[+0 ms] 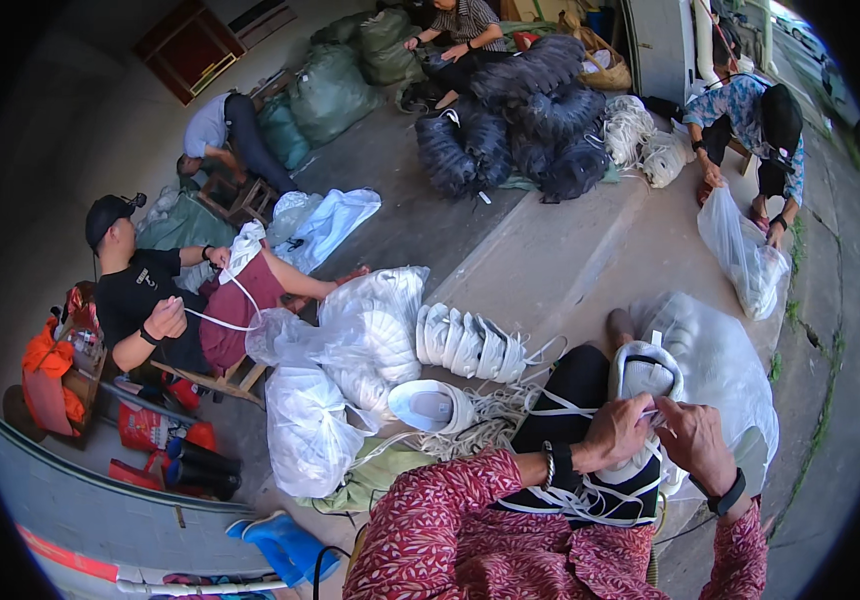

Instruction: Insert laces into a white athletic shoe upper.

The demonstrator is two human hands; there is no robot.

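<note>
A white shoe upper (648, 372) rests on my black-trousered lap, its rounded grey-lined opening facing away from me. My left hand (614, 436) pinches at its lacing area, with a white shoelace (562, 404) trailing beside it across my thigh. Close against it, my right hand (696, 442) is also closed, its fingertips meeting the left ones over the lace. The fingers partly cover the exact grip. More loose white laces (605, 495) lie over my lap below my wrists.
Left of my knees are a nested row of white shoe uppers (465, 342), another upper (432, 406) and a bulging plastic bag (315, 430). A clear bag (715, 360) stands at my right. Several people sit or bend around; black bundles (540, 120) lie farther off.
</note>
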